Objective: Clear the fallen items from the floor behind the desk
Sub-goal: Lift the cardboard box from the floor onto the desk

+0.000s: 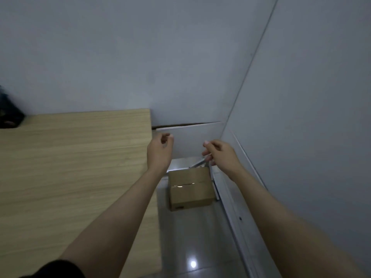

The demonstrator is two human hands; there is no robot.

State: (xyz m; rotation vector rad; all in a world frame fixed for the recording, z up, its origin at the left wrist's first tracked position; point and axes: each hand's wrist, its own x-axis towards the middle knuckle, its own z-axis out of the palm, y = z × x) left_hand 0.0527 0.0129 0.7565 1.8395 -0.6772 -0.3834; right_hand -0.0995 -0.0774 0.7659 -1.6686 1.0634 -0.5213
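Note:
A taped cardboard box [190, 188] lies on the shiny floor [196, 237] in the narrow gap between the wooden desk [70, 167] and the right wall. A thin light-coloured metal strip [198, 163] leans behind the box. Both my arms reach out over the gap, above the box. My left hand [159, 151] hovers at the desk's far right corner with its fingers loosely curled and nothing in it. My right hand [219, 155] is a little to the right, fingers curled and apart, also holding nothing. A white panel [190, 139] stands against the wall behind my hands.
A long white rail [234, 213] runs along the floor at the foot of the right wall [311, 117]. A dark blurred object [9, 111] sits at the desk's far left edge. The gap is barely wider than the box.

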